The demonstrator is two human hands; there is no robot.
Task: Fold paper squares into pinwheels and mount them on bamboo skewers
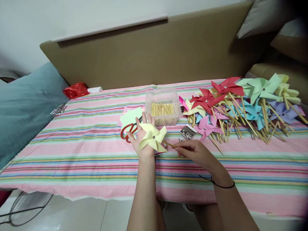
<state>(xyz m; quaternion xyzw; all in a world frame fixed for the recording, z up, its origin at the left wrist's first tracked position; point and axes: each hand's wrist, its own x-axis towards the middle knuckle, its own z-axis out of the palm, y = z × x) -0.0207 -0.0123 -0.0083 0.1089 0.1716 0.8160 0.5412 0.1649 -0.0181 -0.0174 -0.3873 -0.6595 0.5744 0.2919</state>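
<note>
A pale yellow paper pinwheel [154,137] with a silver pin at its centre lies over the open palm of my left hand [141,136], whose fingers are spread. My right hand [190,150] pinches the pinwheel's thin wooden stick [170,145] from the right. Just behind my left hand are red-handled scissors [127,132] on light green paper sheets [132,117]. A clear plastic box [163,93] with many short wooden sticks stands beyond both hands. Near my right hand sits a small open box of metal pins [188,132], with a few loose pins beside it.
Finished pinwheels in red, green, blue, pink, purple and yellow are piled [257,112] at the right. A red plastic bag [75,90], a white roll [95,89] and a clear wrapped packet [58,110] lie at the left, by a teal cushion [29,102]. A striped cloth [72,154] covers the surface.
</note>
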